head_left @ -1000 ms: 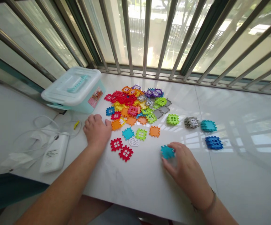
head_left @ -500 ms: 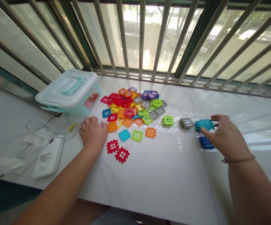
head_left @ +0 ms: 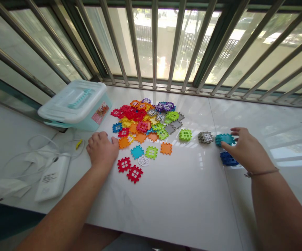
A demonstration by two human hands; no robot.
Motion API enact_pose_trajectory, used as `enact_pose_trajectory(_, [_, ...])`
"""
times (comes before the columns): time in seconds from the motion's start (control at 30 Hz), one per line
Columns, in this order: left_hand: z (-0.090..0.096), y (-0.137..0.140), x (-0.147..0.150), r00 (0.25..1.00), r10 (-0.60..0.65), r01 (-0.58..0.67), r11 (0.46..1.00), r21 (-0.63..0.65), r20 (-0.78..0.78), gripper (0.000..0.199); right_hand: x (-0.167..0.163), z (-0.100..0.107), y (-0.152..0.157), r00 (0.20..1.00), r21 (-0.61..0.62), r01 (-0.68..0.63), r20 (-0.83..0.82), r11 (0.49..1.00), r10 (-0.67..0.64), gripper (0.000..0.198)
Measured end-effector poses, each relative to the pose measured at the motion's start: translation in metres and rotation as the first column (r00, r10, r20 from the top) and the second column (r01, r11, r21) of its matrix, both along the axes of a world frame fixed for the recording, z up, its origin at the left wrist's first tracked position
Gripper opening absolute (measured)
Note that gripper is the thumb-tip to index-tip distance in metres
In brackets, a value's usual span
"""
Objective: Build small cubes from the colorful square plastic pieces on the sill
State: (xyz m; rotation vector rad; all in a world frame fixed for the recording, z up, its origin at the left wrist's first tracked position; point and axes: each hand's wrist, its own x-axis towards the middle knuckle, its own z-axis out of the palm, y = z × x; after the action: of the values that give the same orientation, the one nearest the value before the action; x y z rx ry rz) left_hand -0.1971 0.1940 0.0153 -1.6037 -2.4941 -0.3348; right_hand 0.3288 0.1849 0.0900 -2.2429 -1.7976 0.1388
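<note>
Right hand point(head_left: 241, 146) has swung over to the far right since a second ago, when it was mid-bench with a turquoise piece. Head cam now: it's at the turquoise stack point(head_left: 225, 139), thumb on the near edge, fingers by the right end. Can't tell if it's actually pinching or just touching. Blue stack point(head_left: 228, 158) sits just nearer, partly behind that hand, with the gray stack point(head_left: 205, 137) and lime stack point(head_left: 185, 135) off to the left.

Left hand point(head_left: 102, 148) lies palm-down on the bench point(head_left: 182, 198), relaxed, thumb spread, beside an orange piece point(head_left: 124, 143) at the edge of the mixed pile point(head_left: 140, 116). Nearer are loose tiles, including two red pieces point(head_left: 134, 174). Lidded box point(head_left: 74, 104) and white power bank point(head_left: 53, 179) are over on the left.
</note>
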Motion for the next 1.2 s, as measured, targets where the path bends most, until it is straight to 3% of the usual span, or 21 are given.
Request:
enact_pose_trajectory(0.6, [0.001,0.001,0.001,1.0,0.005,-0.005,1.0,-0.004,0.017,0.04,0.005,-0.007,0.003,0.998,-0.03,-0.048,0.041,0.998,0.049,0.069])
enact_pose_trajectory(0.8, [0.004,0.001,0.002,1.0,0.007,-0.008,1.0,0.002,0.013,0.039,-0.004,0.011,-0.006,0.991,0.06,-0.082,0.114,0.995,0.075,0.066])
enact_pose_trajectory(0.9, [0.004,0.001,0.002,1.0,0.007,-0.008,1.0,0.011,0.024,0.038,-0.026,0.027,-0.027,0.99,0.186,-0.115,0.101,0.976,0.097,0.058])
enact_pose_trajectory(1.0, [0.004,0.001,0.003,1.0,0.014,-0.014,1.0,0.015,0.025,0.037,-0.054,0.035,-0.063,0.97,0.303,-0.241,0.082,0.922,0.227,0.043])
enact_pose_trajectory(1.1, [0.005,0.0,0.003,1.0,0.02,-0.02,1.0,0.014,0.015,0.037,-0.075,0.023,-0.111,0.95,0.263,-0.313,0.079,0.912,0.303,0.028])
enact_pose_trajectory(1.2, [0.006,-0.001,0.003,1.0,0.009,-0.009,1.0,0.021,0.015,0.037,-0.086,-0.006,-0.169,0.921,0.147,-0.389,0.05,0.909,0.386,0.019])
